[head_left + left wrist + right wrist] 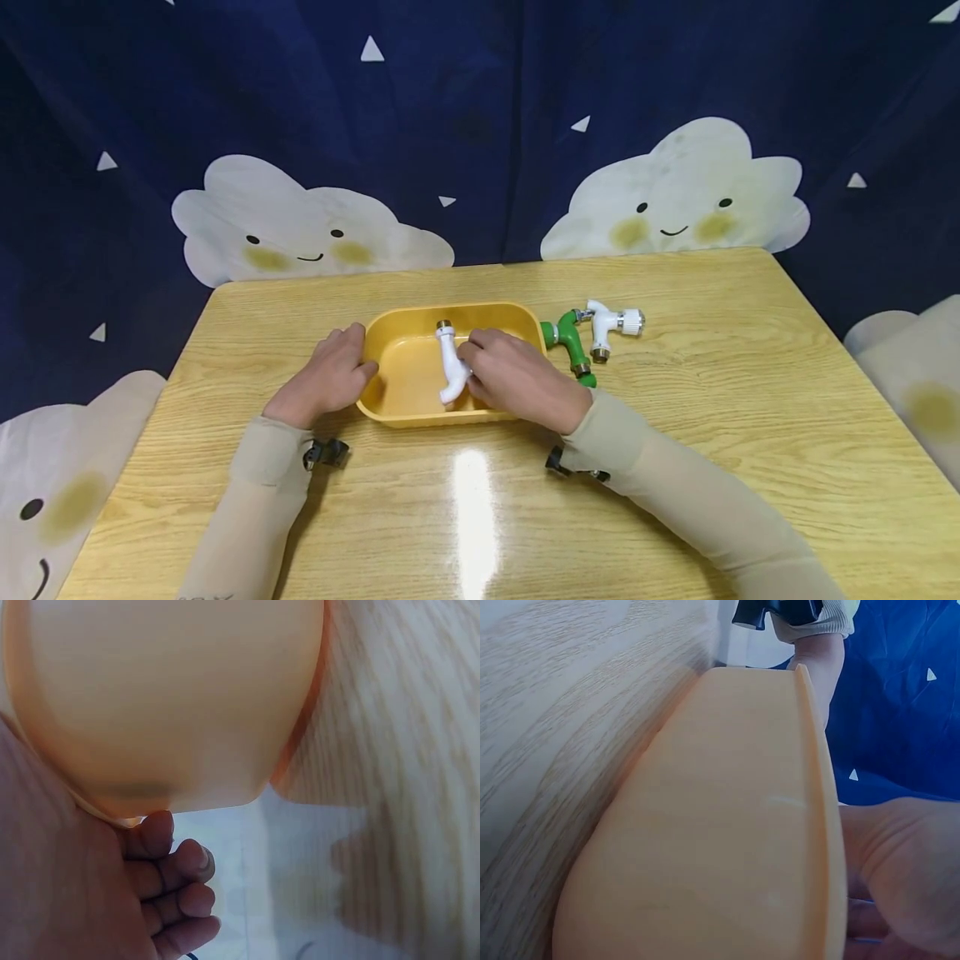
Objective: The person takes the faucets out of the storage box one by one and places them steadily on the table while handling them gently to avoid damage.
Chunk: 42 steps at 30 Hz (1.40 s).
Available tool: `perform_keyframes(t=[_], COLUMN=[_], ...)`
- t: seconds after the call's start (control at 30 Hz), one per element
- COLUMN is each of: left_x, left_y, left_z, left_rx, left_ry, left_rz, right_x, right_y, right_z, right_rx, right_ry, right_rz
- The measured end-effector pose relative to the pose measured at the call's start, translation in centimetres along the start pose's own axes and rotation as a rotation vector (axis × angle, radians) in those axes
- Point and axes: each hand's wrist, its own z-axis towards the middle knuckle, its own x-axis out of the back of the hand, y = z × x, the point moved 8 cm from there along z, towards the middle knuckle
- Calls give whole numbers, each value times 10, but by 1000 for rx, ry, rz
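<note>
A yellow plastic basin sits on the wooden table. At its left end my left hand grips the rim, thumb over the edge; in the left wrist view its curled fingers show beside the basin wall. Inside the basin is a white plastic tap with a brass-coloured threaded end pointing away from me. My right hand reaches over the basin and holds that tap by its right side, hiding the part between the fingers. The basin's wall hides most of the right fingers in the right wrist view.
Just right of the basin lie a green tap and a second white tap with a ribbed knob. They lie close together, partly behind my right wrist. A dark blue curtain with clouds hangs behind the table.
</note>
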Motion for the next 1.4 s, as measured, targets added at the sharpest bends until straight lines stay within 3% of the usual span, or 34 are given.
perform_keyframes(t=[0.77, 1.4], left_x=[2, 1], left_y=[1, 2], left_z=[-3, -1], left_rx=[6, -6], left_ry=[3, 13], left_rz=[-7, 11], right_x=[12, 16], right_y=[3, 17], right_z=[-14, -27], right_rx=[34, 10], right_ry=[61, 103], right_rz=[4, 13])
